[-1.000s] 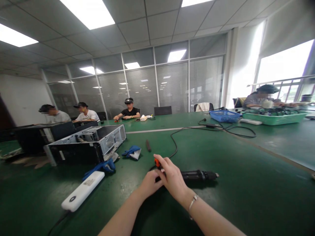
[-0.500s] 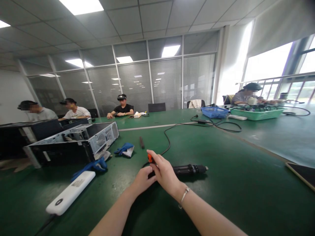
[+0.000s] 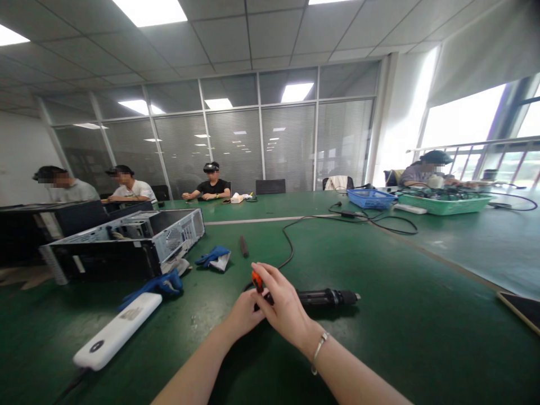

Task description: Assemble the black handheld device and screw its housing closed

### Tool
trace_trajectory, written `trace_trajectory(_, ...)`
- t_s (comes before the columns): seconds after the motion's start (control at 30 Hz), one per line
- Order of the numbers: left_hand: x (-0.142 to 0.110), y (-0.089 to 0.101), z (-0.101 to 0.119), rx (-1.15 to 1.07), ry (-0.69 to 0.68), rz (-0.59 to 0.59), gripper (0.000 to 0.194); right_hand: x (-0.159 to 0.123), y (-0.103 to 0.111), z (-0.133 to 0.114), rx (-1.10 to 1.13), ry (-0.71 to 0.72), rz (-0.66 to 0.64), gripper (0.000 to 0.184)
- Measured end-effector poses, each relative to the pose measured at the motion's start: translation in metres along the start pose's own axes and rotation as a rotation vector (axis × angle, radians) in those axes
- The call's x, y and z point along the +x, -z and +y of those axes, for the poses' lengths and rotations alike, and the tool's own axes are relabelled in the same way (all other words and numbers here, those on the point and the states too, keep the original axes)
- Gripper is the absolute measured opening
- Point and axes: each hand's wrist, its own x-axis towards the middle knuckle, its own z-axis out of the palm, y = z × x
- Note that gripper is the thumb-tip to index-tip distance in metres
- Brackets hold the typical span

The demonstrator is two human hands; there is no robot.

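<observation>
A black electric screwdriver [image 3: 324,298] lies across the green table in front of me, its tip pointing right. My left hand [image 3: 242,312] is closed around its rear end, where the grip is largely hidden by my fingers. Over that same end reaches my right hand [image 3: 282,301], thumb and fingers closed on a small orange-and-black piece [image 3: 256,280]. Whether this piece is joined to the screwdriver cannot be seen. A black cord [image 3: 289,247] runs from behind my hands towards the back of the table.
To the left stand an open computer case [image 3: 126,247], blue gloves [image 3: 214,257] and a white power bank-like box [image 3: 120,332]. A dark stick [image 3: 243,246] lies ahead. Blue [image 3: 371,198] and green baskets [image 3: 442,205] sit at the back right. A phone-like slab [image 3: 523,309] is at right. Several people sit around.
The view has shifted slightly. My right hand has moved a little, and more of the orange-and-black piece shows between its fingers. The screwdriver remains on the table.
</observation>
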Motion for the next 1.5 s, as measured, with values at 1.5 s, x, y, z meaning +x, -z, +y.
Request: trace_trajectory(1.5, -0.004, 0.003, -0.002, 0.022, 0.000, -0.039, 0.047, -0.044, 0.054, -0.023, 0.049, -0.004, -0.580, 0.039)
